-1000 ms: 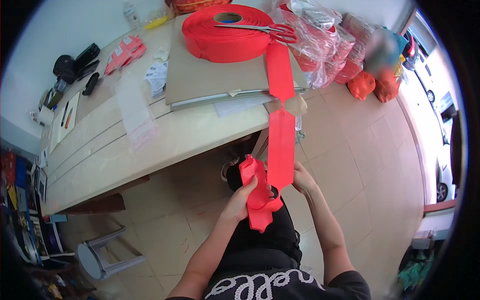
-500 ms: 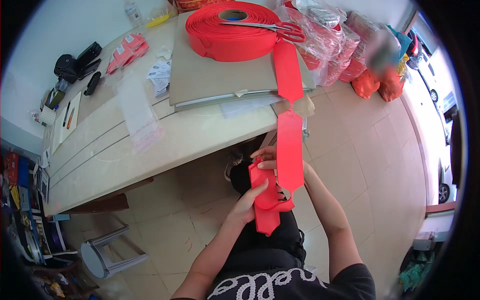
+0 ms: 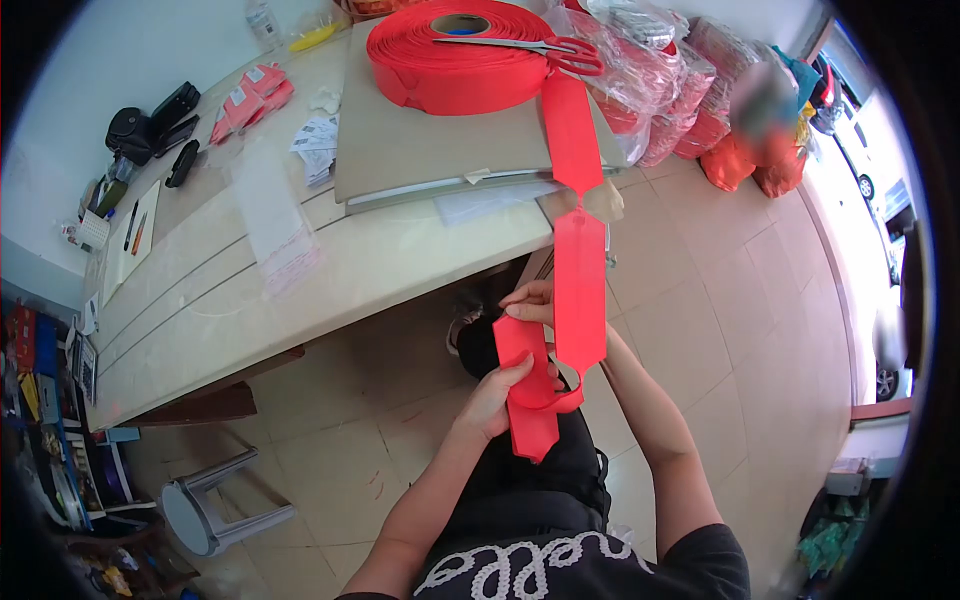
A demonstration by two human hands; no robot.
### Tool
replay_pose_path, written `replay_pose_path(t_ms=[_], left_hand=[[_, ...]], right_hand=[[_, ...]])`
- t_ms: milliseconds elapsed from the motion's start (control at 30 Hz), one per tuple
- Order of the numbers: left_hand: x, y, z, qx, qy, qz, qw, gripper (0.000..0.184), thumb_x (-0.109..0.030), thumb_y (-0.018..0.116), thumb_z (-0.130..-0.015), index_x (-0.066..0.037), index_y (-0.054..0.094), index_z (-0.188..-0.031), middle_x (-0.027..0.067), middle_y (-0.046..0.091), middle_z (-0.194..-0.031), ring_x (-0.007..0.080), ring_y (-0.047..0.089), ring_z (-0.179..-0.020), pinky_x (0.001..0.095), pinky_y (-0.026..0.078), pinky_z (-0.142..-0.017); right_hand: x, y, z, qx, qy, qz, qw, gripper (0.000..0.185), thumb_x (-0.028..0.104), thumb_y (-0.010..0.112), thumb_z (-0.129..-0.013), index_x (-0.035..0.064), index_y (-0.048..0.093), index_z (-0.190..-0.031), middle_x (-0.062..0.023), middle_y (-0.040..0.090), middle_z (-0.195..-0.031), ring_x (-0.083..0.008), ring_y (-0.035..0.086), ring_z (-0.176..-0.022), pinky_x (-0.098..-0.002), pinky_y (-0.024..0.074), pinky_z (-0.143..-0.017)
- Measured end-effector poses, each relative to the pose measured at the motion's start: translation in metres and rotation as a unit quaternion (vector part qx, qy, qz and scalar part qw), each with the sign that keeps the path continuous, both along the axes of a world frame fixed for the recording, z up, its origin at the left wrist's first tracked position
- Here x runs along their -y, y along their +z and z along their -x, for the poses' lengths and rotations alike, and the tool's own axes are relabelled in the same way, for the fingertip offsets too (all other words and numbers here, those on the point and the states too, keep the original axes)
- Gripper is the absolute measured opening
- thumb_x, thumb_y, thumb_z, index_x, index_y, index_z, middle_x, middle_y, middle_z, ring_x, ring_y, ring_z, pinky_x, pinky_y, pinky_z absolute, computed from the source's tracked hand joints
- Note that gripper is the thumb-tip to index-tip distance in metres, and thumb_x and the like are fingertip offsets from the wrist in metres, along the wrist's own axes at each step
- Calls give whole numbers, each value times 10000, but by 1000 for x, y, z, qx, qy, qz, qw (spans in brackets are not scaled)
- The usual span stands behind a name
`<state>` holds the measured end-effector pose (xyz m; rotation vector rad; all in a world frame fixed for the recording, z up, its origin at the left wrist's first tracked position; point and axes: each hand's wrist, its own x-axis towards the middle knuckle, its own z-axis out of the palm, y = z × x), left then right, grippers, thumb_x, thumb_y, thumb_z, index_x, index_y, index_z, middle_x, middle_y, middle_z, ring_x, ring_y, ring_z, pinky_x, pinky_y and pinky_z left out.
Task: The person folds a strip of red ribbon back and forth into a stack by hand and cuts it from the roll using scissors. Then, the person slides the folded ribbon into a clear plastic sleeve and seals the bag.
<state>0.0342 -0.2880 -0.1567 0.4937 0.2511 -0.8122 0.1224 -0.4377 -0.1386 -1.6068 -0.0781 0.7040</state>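
1. Several red pieces, folded into a stack [image 3: 530, 395], lie in the person's hands just off the middle of the head view, toward 5 o'clock.
2. The left hand [image 3: 490, 400], at 6 o'clock, grasps the stack: its thumb presses across the front, and its fingers pass behind, their tips showing at the far edge.
3. The right hand [image 3: 533, 302], at 3 o'clock, pinches the stack's top corner between thumb and finger; its other fingers are partly hidden.
4. A hanging strip [image 3: 580, 290] of pointed red sections, joined by narrow necks, runs down in front of the right hand and curls into the stack.
5. At 12 o'clock that strip leaves a red roll [image 3: 445, 85], which lies flat on a large grey-brown folder [image 3: 440, 155]. Scissors [image 3: 490, 43] with red handles rest across the roll.
6. The pale table [image 3: 400, 270] reaches from 12 o'clock round to 9, with a clear plastic sleeve [image 3: 272, 225] toward 10.
7. Plastic-wrapped bundles [image 3: 685, 110] stand toward 1 o'clock, orange-red bags [image 3: 727, 165] at 2.
8. A grey stool [image 3: 195, 515] is on the floor toward 8 o'clock.
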Motion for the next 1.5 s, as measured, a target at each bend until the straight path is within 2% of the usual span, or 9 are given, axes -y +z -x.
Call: replay_pose_path(t_ms=[167, 267, 367, 567, 767, 1000, 1100, 1233, 1500], left_hand=[[2, -8, -1, 8, 23, 14, 1000, 301, -228, 463, -934, -12, 453, -1145, 83, 559, -912, 220, 576, -867, 387, 486, -838], [2, -10, -4, -35, 69, 36, 996, 327, -202, 454, -932, -27, 423, -1206, 78, 550, -894, 222, 563, -861, 424, 473, -853], [0, -20, -11, -45, 116, 15, 992, 328, -205, 435, -940, -34, 437, -1220, 86, 551, -925, 229, 555, -883, 452, 471, -856], [7, -30, -23, -44, 103, 23, 993, 326, -214, 424, -944, -44, 451, -1221, 84, 552, -928, 236, 559, -886, 452, 469, -860], [20, -16, -34, 4, 71, -49, 996, 339, -255, 447, -940, -54, 471, -1212, 85, 574, -970, 239, 568, -934, 425, 465, -871], [35, -17, -47, 6, 33, -15, 999, 407, -357, 482, -922, -55, 486, -1195, 109, 579, -1119, 222, 565, -1026, 386, 464, -879], [37, -15, -47, 42, 9, -17, 999, 411, -369, 456, -929, -35, 499, -1165, 125, 584, -1120, 224, 576, -1016, 374, 479, -862], [43, -25, -47, 65, 2, -54, 996, 434, -362, 400, -944, 3, 494, -1161, 163, 590, -1089, 256, 589, -997, 374, 494, -851], [48, -20, -51, 93, 14, -4, 996, 639, -566, 308, -910, -21, 436, -1216, 172, 551, -1140, 271, 554, -1055, 403, 469, -893]], right_hand=[[2, 1, 7, 32, -13, -29, 999, 401, 328, 562, -887, 21, 556, -1145, -96, 605, -1054, -165, 559, -977, -287, 468, -810], [26, -17, 22, 32, -110, -215, 970, 453, 371, 469, -927, -1, 524, -1180, -95, 597, -1091, -180, 549, -1005, -303, 450, -850], [41, -18, 45, -61, -321, -271, 905, 492, 394, 412, -944, -13, 495, -1208, -105, 587, -1116, -179, 537, -1037, -308, 429, -852], [47, 17, 49, 35, -331, -94, 938, 329, 299, 555, -893, 11, 595, -1049, -41, 624, -966, -83, 550, -865, -268, 426, -789], [48, 22, 46, 68, -328, -114, 935, 148, 160, 646, -830, 16, 639, -859, 5, 617, -754, -64, 515, -649, -207, 405, -632], [34, 24, 85, 80, -349, -94, 929, 154, 120, 628, -841, -33, 640, -860, -26, 625, -746, -52, 526, -631, -196, 413, -582], [21, 15, 108, 75, -372, -126, 916, 137, 92, 648, -820, -39, 651, -860, -47, 636, -769, -69, 561, -692, -209, 446, -659], [23, -13, 102, 167, -410, 54, 895, 187, 143, 689, -775, -23, 673, -859, -43, 604, -673, -76, 508, -591, -231, 432, -584], [19, -7, 90, 203, -406, 97, 886, 148, 115, 663, -772, -20, 669, -833, -57, 602, -622, -81, 519, -595, -254, 442, -592]])
